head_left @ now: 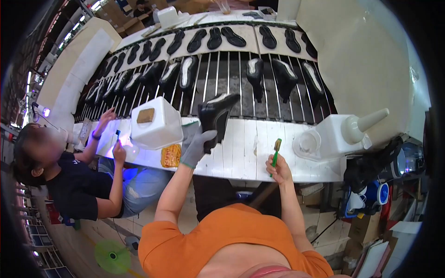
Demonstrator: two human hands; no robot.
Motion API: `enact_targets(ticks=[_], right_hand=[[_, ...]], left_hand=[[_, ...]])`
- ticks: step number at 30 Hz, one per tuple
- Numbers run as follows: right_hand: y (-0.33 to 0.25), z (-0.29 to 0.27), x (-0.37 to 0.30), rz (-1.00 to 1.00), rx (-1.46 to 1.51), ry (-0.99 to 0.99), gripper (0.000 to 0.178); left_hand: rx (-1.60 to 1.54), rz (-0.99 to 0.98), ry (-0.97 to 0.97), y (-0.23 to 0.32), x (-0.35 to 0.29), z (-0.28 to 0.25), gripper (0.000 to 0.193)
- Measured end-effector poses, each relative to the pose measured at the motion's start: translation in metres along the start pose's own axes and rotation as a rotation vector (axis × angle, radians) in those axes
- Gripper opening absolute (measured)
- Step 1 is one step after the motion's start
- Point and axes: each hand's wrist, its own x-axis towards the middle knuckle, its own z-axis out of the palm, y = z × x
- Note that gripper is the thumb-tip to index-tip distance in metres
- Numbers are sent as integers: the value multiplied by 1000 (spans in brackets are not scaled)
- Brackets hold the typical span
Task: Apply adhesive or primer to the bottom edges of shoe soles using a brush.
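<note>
In the head view, near the centre of the frame, the left hand, in a grey fabric glove, grips a black shoe upper with a pale strip along its underside. The shoe is raised at the far edge of the long white worktop, tilted, with the pale strip facing up. Right of centre, the bare right hand has its fingers closed round a green-handled brush with brownish bristles; the bristles point up, well apart from the shoe.

The step in hand looks to be brushing something onto the shoe's underside, seemingly between strokes or just before one; whether the strip is already coated cannot be told. The next move probably calls for keeping the underside steady and upward while the brush crosses leftward to it. If the bristles need loading, the round translucent cup at the right of the frame, beside a white boxy plastic container, seems the likely source. Across the upper middle, a rack of metal rods carries similar shoes, suggesting where this one would go afterwards.
</note>
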Motion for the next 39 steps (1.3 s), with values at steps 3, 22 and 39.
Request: enact_targets(ticks=[3, 22, 39], right_hand=[[0, 1, 2, 8, 12, -9, 24], [-5, -20, -2, 78, -108, 76, 22], [-2, -11, -2, 7, -92, 40, 20]], left_hand=[[52, 151, -35, 2, 81, -12, 59], [1487, 485, 217, -136, 24, 11, 59], [1388, 617, 192, -144, -10, 7, 52]])
